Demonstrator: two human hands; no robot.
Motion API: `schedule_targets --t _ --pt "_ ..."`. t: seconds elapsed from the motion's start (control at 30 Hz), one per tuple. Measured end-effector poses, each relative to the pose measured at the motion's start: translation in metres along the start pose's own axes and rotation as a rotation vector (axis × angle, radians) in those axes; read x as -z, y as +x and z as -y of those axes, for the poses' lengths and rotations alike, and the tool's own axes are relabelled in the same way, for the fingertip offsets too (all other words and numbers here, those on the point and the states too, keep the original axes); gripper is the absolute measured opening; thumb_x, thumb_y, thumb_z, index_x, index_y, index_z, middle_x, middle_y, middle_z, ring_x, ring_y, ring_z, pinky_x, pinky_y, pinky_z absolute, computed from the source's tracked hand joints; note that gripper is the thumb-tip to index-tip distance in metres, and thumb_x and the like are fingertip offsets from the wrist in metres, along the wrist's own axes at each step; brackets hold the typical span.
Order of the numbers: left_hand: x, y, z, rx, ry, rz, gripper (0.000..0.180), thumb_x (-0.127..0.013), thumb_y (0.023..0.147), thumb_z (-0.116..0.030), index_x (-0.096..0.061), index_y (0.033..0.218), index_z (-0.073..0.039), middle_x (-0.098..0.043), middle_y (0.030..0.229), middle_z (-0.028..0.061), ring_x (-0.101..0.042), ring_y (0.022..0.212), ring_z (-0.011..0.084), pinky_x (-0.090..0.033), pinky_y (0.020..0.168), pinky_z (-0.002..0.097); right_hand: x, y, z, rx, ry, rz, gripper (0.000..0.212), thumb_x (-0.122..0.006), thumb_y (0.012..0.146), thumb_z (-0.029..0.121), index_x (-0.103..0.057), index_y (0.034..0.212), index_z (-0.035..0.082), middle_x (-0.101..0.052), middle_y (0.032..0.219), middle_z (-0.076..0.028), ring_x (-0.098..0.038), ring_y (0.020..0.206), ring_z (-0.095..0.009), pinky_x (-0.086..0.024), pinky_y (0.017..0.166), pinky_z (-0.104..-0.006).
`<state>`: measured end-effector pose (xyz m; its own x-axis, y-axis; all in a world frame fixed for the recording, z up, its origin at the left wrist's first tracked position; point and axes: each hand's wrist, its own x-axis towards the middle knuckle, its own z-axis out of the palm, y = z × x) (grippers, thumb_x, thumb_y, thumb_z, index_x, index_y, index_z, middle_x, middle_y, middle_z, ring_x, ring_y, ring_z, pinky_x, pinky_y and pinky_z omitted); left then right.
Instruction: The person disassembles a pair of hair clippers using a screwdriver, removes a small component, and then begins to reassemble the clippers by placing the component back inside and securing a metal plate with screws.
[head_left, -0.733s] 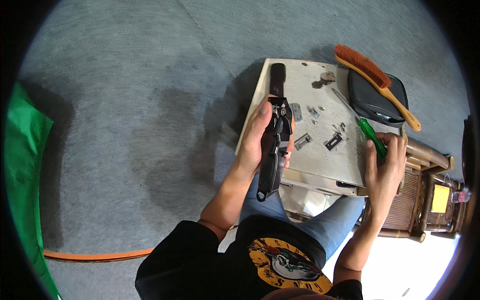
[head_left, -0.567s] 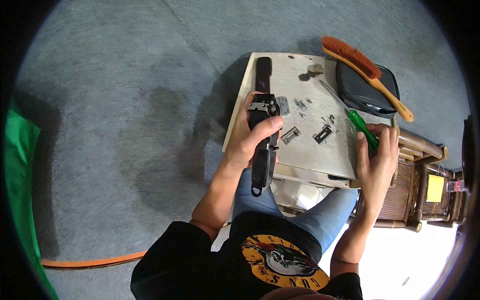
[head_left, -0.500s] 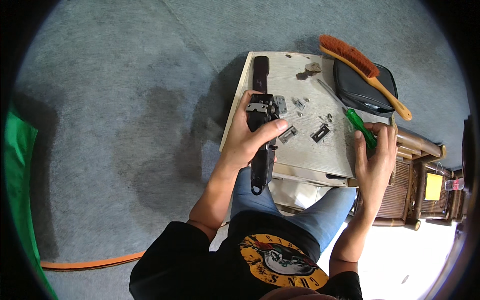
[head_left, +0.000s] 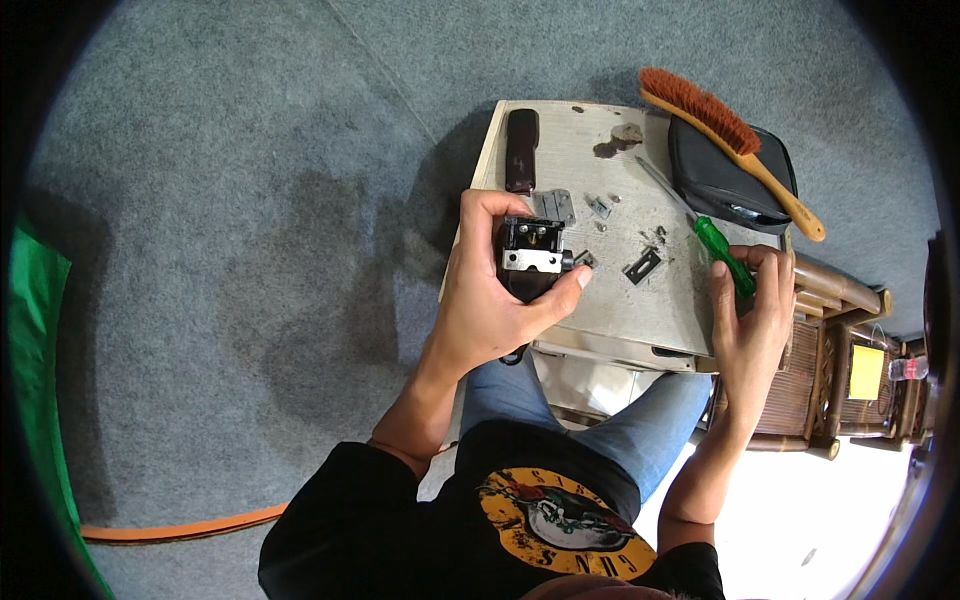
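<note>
Above the near left part of a small pale table [head_left: 610, 310], my left hand [head_left: 490, 300] is wrapped round a black hair clipper [head_left: 533, 240]. Its opened head faces up, showing a silver metal plate with holes. My right hand [head_left: 752, 300] has its fingers closed on the green handle of a screwdriver [head_left: 722, 250], whose shaft points away to the far left over the tabletop. Between the hands lie a clipper blade [head_left: 555, 205], a small metal piece [head_left: 599, 206], a black slotted bracket [head_left: 643, 266] and several tiny screws. A dark maroon clipper cover [head_left: 521, 150] rests at the far left.
A black zipped pouch [head_left: 735, 175] sits at the table's far right, with a red-bristled, wooden-handled brush [head_left: 720, 125] across it. A dark stain [head_left: 612, 147] marks the tabletop. Bamboo furniture [head_left: 790, 385] stands on the right, holding a yellow paper [head_left: 866, 373] and a plastic bottle [head_left: 908, 370].
My left hand has tilted the hair clipper so its head turns up towards me, uncovering more of the clipper blade behind it. My right hand and the screwdriver have hardly moved.
</note>
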<state>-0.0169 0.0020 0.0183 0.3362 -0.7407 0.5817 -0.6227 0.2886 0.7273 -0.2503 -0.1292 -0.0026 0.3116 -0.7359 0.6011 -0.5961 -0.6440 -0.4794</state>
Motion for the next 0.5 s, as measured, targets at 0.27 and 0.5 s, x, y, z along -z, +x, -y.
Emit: schedule_targets --t 0.27,0.5 --pt "0.010 0.001 0.012 0.497 -0.833 -0.002 0.028 -0.062 0.098 -0.029 -0.053 0.108 -0.005 -0.050 0.081 0.0032 -0.053 0.064 0.0077 -0.049 0.040 0.0205 -0.002 -0.001 -0.007 -0.023 0.009 0.006 0.024 -0.072 0.093 0.025 -0.068 0.108 0.006 -0.061 0.101 -0.012 -0.060 0.098 -0.030 -0.044 0.089 -0.0423" --pt "0.003 0.008 0.038 0.486 -1.180 -0.093 0.027 -0.054 0.105 -0.026 -0.055 0.109 0.000 -0.047 0.082 0.0063 -0.050 0.063 0.0097 -0.055 0.037 0.0219 -0.003 -0.001 -0.006 -0.038 0.021 -0.009 0.025 -0.074 0.092 0.024 -0.067 0.108 0.006 -0.061 0.101 -0.010 -0.060 0.097 -0.030 -0.044 0.085 -0.0422"
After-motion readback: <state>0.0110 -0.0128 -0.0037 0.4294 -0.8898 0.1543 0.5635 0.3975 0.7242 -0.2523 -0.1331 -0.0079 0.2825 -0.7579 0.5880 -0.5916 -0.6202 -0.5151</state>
